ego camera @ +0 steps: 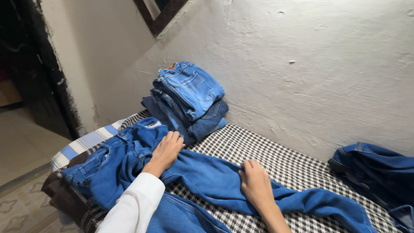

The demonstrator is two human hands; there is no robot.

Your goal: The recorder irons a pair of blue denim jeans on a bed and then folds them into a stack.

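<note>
Rough whitewashed wall (327, 64), tiled floor (21, 146)

Matt blue denim jeans (207, 177), seemingly rough plaster wall (323, 64)

view: one head camera | looks: down and ahead, tipped sideways | near: hands close at 6 o'clock | far: wall (327, 73) at 1 o'clock, doorway (21, 73) at 9 o'clock
</note>
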